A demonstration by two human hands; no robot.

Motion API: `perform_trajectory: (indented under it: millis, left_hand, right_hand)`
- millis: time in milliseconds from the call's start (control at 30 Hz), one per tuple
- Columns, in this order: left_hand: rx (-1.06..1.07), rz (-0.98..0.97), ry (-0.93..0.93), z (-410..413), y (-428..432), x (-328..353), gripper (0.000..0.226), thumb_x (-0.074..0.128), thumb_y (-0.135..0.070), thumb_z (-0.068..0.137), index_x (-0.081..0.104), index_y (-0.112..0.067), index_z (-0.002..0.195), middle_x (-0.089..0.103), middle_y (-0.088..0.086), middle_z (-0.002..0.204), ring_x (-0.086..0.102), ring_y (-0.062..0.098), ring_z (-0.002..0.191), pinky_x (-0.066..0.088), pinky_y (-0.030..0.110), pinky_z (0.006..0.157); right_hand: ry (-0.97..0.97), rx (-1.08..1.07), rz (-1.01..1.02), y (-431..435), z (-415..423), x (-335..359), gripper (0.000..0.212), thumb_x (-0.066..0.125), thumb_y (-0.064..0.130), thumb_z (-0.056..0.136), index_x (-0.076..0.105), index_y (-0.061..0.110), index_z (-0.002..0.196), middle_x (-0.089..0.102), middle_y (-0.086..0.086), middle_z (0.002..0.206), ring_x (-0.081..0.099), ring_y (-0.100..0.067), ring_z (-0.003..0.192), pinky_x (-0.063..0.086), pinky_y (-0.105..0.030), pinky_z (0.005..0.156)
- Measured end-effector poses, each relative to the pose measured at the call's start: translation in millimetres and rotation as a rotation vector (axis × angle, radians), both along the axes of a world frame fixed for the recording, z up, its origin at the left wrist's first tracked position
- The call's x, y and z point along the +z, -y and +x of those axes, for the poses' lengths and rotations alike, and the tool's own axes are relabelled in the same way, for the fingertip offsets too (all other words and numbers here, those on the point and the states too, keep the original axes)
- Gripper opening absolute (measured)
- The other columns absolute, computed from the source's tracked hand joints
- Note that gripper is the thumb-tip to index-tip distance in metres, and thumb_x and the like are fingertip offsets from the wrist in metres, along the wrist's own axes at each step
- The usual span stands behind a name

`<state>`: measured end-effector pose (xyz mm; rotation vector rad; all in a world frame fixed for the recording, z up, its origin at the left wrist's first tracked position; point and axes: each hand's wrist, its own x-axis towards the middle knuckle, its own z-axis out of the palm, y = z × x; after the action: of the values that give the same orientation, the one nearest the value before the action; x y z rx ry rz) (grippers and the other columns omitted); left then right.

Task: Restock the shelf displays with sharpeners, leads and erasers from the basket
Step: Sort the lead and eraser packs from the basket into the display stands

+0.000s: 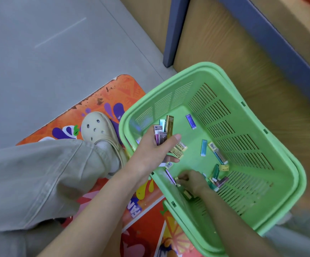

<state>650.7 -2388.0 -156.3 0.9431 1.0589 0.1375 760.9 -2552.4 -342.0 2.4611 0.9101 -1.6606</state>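
- The left hand (154, 149) grips a fanned bundle of lead cases (164, 130), held above the near-left part of the basket.
- The right hand (191, 180) reaches down inside, its fingertips pinching a small case (177, 179) against the near wall.
- Loose cases (191, 121) lie scattered over the green basket (206, 66) floor, beyond and beside both hands.
- The basket stands beside an orange floor mat (113, 93) and a beige clog (96, 127).

Labels on packs (162, 135) too small/blurry to read, basket (202, 66) near corner cut off at btm edge, shelf (243, 52) motion-blurred.
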Motion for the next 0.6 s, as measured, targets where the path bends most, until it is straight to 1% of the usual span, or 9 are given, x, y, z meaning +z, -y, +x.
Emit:
perform_trajectory:
  millis: [67,133,200,333,400,467,533,567,600]
  left_hand:
    - [0.013,0.003,0.008,-3.6,2.4,4.5,0.030,0.063,-0.020,0.089,0.048,-0.006,0.111,0.061,0.025,0.102,0.065,0.015,0.067,0.055,0.026,0.062]
    - [0.024,0.015,0.012,-5.9,1.3,8.7,0.028,0.063,-0.019,0.088,0.048,-0.007,0.109,0.058,0.032,0.108,0.064,0.018,0.069,0.055,0.026,0.061]
    - [0.028,0.033,0.016,-8.1,-2.4,9.7,0.029,0.064,-0.019,0.088,0.048,-0.006,0.109,0.056,0.033,0.110,0.064,0.018,0.070,0.055,0.027,0.061]
    - [0.030,0.044,0.006,-13.4,-6.4,8.7,0.033,0.064,-0.019,0.088,0.048,-0.004,0.113,0.053,0.035,0.112,0.062,0.019,0.073,0.055,0.024,0.059]
    - [0.036,0.048,-0.003,-14.8,-5.3,7.9,0.032,0.064,-0.020,0.088,0.048,-0.006,0.112,0.054,0.034,0.114,0.063,0.018,0.072,0.054,0.024,0.060]
    - [0.042,0.067,-0.014,-15.2,-3.8,9.9,0.032,0.065,-0.022,0.088,0.049,-0.006,0.111,0.054,0.033,0.110,0.062,0.019,0.072,0.054,0.024,0.061]
    - [0.047,0.092,-0.006,-13.5,-1.8,15.3,0.030,0.064,-0.022,0.088,0.048,-0.004,0.105,0.051,0.025,0.095,0.059,0.015,0.071,0.055,0.024,0.061]
    - [0.060,0.101,0.000,-12.1,-0.3,18.8,0.026,0.063,-0.020,0.089,0.048,-0.004,0.101,0.047,0.018,0.089,0.058,0.010,0.066,0.055,0.025,0.060]
    - [0.079,0.104,-0.001,-10.8,1.6,23.2,0.022,0.062,-0.019,0.090,0.047,-0.005,0.097,0.045,0.012,0.084,0.056,0.006,0.059,0.056,0.026,0.060]
  right_hand:
    - [0.010,-0.018,0.000,1.8,-5.7,1.0,0.027,0.066,0.033,0.088,0.067,0.014,0.107,0.064,0.002,0.101,0.054,-0.012,0.086,0.040,-0.021,0.082]
    - [0.032,-0.051,0.011,-1.8,-7.1,1.0,0.025,0.066,0.031,0.089,0.068,0.012,0.104,0.067,-0.001,0.102,0.054,-0.012,0.084,0.040,-0.021,0.079]
    - [0.027,-0.047,0.012,-8.7,-4.2,0.0,0.020,0.064,0.032,0.089,0.069,0.014,0.099,0.068,-0.002,0.100,0.056,-0.013,0.083,0.040,-0.022,0.075]
    - [0.014,-0.025,0.054,-22.3,4.0,3.1,0.010,0.061,0.027,0.091,0.066,0.020,0.086,0.064,0.000,0.086,0.058,-0.017,0.083,0.038,-0.024,0.065]
    - [0.001,-0.067,0.101,-30.3,8.4,12.5,0.014,0.058,0.022,0.093,0.066,0.012,0.098,0.063,-0.004,0.093,0.055,-0.018,0.087,0.039,-0.024,0.067]
    - [-0.023,-0.127,0.163,-42.0,13.3,32.2,0.021,0.053,0.019,0.095,0.059,0.004,0.109,0.061,-0.008,0.101,0.053,-0.019,0.092,0.040,-0.024,0.077]
    - [-0.068,-0.206,0.234,-53.5,17.5,58.5,0.016,0.048,0.018,0.097,0.051,0.006,0.108,0.058,-0.007,0.099,0.056,-0.023,0.096,0.047,-0.032,0.088]
    - [-0.089,-0.237,0.281,-58.2,19.2,73.2,0.015,0.046,0.018,0.098,0.048,0.006,0.107,0.058,-0.006,0.098,0.058,-0.024,0.095,0.050,-0.031,0.088]
    - [-0.108,-0.259,0.326,-62.4,20.1,90.6,0.015,0.045,0.017,0.099,0.045,0.004,0.108,0.057,-0.006,0.097,0.060,-0.022,0.092,0.052,-0.026,0.084]
